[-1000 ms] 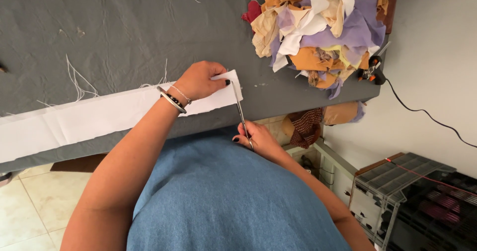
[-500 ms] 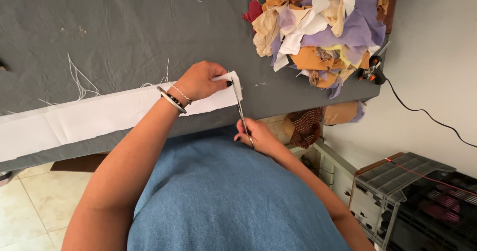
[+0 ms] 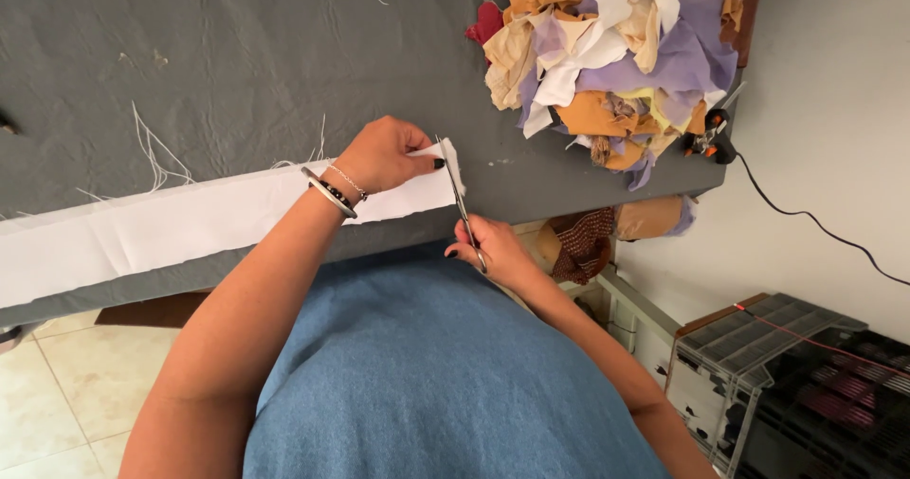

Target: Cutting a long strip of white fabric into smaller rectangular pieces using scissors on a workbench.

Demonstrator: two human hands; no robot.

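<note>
A grey cloth-covered bench filled the upper left of the view, and the person in a blue top stood against its near edge. At the bench's far right corner sat a heap of fabric scraps in purple, cream, orange and white, well apart from the work. A long white fabric strip lay along the near edge of the bench, running from the left border of the view to a point just short of the right corner, with loose white threads on the grey cloth just behind it.

The left hand was closed down on the right end of the strip, fingers curled and pinching the cloth flat against the bench. The right hand hung just off the near edge, fingers wrapped through the handles of a pair of scissors, whose blades reached up across the strip's end beside the left fingertips.

Compared with a second earlier, little had shifted: both hands kept their places, the blades remained across the same end of the strip, and the right hand sat marginally higher. Judging from that, the cut was under way but advancing slowly, with the narrow end piece not yet parted from the strip.
</note>
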